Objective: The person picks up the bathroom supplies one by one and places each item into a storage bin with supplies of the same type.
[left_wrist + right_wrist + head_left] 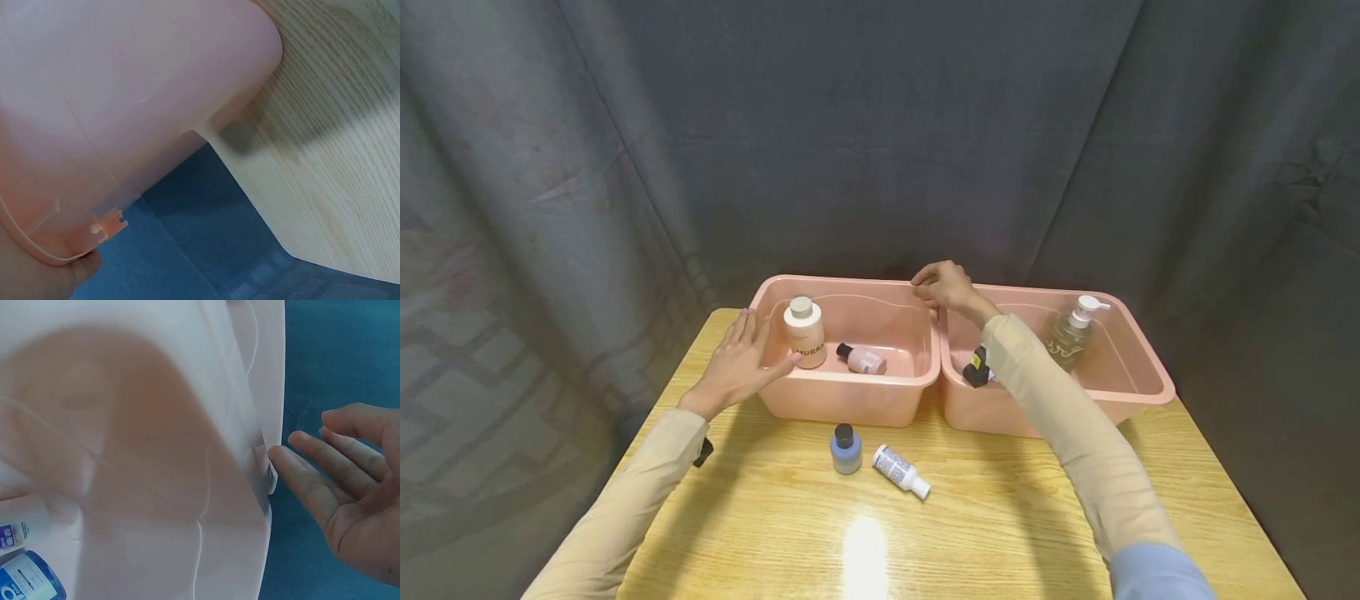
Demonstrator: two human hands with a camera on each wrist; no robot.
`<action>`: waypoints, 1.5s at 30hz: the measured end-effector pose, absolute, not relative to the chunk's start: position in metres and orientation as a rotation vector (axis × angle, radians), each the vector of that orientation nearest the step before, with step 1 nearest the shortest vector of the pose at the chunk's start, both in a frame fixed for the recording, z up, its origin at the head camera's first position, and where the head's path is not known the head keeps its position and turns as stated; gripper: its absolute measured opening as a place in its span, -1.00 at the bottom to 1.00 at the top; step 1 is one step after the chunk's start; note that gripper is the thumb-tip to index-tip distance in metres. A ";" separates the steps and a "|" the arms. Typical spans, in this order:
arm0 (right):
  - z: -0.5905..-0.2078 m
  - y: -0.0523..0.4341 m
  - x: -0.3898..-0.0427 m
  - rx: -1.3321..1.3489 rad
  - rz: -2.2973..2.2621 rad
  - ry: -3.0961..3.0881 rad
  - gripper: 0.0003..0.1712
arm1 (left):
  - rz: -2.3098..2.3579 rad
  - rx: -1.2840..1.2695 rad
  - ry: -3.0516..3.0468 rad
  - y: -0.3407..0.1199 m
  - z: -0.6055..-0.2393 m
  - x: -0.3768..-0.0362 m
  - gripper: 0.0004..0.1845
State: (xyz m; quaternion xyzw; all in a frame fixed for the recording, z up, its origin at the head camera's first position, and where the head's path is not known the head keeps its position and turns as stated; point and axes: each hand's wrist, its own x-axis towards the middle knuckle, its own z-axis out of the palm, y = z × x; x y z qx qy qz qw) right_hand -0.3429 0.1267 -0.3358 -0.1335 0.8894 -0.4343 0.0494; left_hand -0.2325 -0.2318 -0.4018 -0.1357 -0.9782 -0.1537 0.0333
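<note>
Two pink bins side by side on a wooden table, a hand at each end of the left one.

The left bin touches the right bin at the table's far edge. The left hand lies flat, fingers straight, against the left bin's outer wall. The right hand rests relaxed at its far right corner, apparently touching the rim without gripping. A blue bottle stands in front.
</note>
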 end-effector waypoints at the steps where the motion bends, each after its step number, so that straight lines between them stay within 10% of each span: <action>1: -0.335 0.126 -0.342 -0.410 -1.329 2.704 -0.71 | -0.470 -0.414 -3.013 -0.232 -0.402 -0.232 0.13; 45: -0.322 0.104 -0.300 -0.846 -1.359 2.663 -0.79 | -0.463 -0.417 -3.026 -0.233 -0.402 -0.232 0.13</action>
